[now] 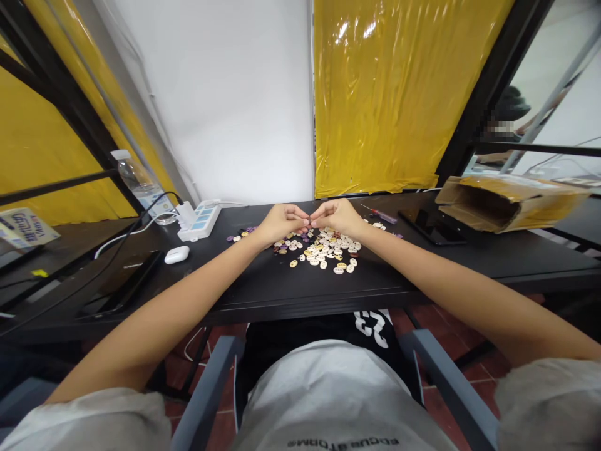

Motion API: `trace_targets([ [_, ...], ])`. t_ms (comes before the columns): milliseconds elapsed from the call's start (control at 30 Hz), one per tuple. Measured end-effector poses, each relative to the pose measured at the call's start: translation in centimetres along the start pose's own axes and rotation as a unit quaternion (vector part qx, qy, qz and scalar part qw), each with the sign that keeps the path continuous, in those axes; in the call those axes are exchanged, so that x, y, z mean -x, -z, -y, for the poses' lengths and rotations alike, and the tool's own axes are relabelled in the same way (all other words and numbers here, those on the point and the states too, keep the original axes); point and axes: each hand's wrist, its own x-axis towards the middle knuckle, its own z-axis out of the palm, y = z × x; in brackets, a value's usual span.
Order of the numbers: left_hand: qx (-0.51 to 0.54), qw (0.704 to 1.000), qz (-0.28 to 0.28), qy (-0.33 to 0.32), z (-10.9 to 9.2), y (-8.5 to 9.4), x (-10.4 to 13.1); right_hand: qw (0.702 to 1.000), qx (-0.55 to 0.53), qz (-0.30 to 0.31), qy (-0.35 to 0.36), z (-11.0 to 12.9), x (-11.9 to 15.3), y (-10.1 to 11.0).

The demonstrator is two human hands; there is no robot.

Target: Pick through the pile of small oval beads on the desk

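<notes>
Above a spread of small oval pieces (323, 250), my left hand (284, 222) and my right hand (339, 218) meet at the fingertips. Both are closed in a pinch, thumb against fingers. Whatever lies between the fingertips is too small to make out. Most of the pieces are cream-coloured; some purple and dark ones lie on the left side, partly hidden beneath my left hand. The pieces rest on a black table (263, 282).
On the left are a power strip (201, 220), a white earphone case (177, 255), a water bottle (143, 185) and a dark phone (124, 282). A screwdriver (382, 216), a black tablet (432, 227) and an open cardboard box (511, 203) lie on the right.
</notes>
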Motion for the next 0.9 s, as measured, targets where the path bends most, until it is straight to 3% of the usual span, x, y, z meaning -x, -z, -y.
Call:
trace_targets([
  [233,-0.015,1.0,0.009,0.003,0.2,-0.1,0.0,0.999,-0.03,0.022,-0.013,0.4,0.5,-0.1],
  [500,-0.054,0.998,0.034,-0.02,-0.4,0.6,0.2,0.999,-0.031,0.036,0.019,0.0,0.5,0.0],
  [900,0.021,0.998,0.053,-0.008,-0.9,1.3,0.1,0.994,-0.033,0.04,0.096,0.7,0.8,-0.5],
])
